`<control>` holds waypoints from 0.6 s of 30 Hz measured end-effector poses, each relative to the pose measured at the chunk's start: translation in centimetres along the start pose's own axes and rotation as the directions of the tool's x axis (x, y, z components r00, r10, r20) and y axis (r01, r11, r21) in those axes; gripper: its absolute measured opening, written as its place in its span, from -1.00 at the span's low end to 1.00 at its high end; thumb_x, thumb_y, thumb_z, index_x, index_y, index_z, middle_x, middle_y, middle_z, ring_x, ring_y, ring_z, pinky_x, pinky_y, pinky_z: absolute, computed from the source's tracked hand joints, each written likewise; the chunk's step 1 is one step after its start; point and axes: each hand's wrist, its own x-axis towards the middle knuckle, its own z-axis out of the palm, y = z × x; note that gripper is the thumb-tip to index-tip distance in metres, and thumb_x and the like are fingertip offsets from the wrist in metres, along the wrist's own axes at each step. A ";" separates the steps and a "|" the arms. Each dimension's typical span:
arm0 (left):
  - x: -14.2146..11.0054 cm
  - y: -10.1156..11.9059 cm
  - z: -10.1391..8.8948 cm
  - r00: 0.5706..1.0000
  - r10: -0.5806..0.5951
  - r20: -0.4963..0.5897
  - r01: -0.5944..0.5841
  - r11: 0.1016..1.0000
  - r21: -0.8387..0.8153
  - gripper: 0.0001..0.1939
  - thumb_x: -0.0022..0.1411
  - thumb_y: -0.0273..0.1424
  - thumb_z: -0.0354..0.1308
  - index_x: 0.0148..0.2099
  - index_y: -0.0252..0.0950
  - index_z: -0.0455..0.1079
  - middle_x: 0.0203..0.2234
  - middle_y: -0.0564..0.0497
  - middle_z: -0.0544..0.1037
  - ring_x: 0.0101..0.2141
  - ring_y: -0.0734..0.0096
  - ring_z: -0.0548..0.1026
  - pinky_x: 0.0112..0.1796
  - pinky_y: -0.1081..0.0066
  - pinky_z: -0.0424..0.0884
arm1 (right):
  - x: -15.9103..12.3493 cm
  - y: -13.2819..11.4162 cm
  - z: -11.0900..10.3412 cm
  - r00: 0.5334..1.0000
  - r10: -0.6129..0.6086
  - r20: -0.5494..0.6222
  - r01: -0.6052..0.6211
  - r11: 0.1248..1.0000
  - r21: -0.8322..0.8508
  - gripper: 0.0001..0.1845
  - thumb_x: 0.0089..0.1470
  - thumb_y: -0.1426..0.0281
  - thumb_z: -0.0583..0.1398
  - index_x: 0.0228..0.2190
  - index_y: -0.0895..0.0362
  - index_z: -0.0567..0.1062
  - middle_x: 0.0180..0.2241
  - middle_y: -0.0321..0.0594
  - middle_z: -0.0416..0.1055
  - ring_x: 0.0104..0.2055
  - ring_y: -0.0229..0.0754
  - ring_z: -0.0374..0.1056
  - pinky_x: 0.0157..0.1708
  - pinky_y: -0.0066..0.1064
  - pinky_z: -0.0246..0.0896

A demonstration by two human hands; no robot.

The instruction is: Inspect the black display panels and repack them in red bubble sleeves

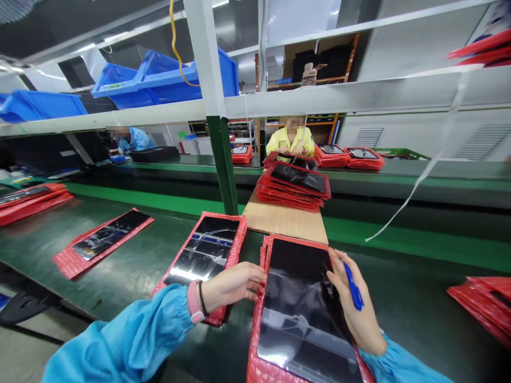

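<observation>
A glossy black panel in a red bubble-wrap sleeve (299, 314) lies in front of me on the green belt, on top of a small stack of the same. My left hand (235, 284) grips the sleeve's left edge, fingers curled onto it. My right hand (353, 303) rests along the sleeve's right edge and holds a blue pen (353, 287) between its fingers. A second sleeved panel (207, 247) lies just left of my left hand.
Another sleeved panel (106, 236) lies farther left. A tall stack of red sleeves (295, 186) sits on a wooden board (285, 221) ahead. More red stacks lie at far left (32, 199) and right (485, 306). Two people work across the conveyor. A green post (223, 165) stands ahead.
</observation>
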 end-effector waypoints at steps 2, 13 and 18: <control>0.2 0.5 0.6 0.999 0.012 0.030 -0.012 1.000 -0.002 -0.80 -0.16 -0.45 0.32 -0.48 -0.37 0.34 -0.59 0.07 0.41 -0.53 0.52 0.37 -0.46 0.46 0.22 | 0.0 0.1 0.0 1.000 -0.002 -0.014 0.002 1.000 0.003 -0.53 0.02 0.23 0.26 -0.01 -0.07 0.32 0.20 -0.21 0.25 0.29 -0.01 0.06 0.29 -0.13 -0.14; 1.7 0.0 1.4 0.977 0.215 0.003 -0.213 0.972 -0.102 -0.68 -0.18 -0.54 0.40 -0.32 -0.33 0.40 -0.46 0.06 0.52 -0.43 0.45 0.48 -0.30 0.46 0.35 | 1.5 0.6 -2.8 0.983 -0.099 -0.157 0.086 0.993 -0.085 -0.65 0.07 0.23 0.23 -0.10 0.03 0.38 0.10 -0.13 0.38 0.21 -0.01 0.21 0.24 -0.11 -0.02; -0.4 1.9 -5.6 0.953 0.299 -0.056 -0.303 0.950 -0.072 -0.51 -0.13 -0.61 0.36 -0.07 -0.29 0.44 -0.27 -0.04 0.58 -0.31 0.27 0.55 -0.24 0.38 0.41 | 5.4 3.4 -6.6 0.978 -0.048 -0.203 0.019 0.989 -0.144 -0.67 0.01 0.26 0.30 -0.19 0.12 0.43 -0.03 -0.10 0.43 0.08 -0.01 0.32 0.16 -0.06 0.09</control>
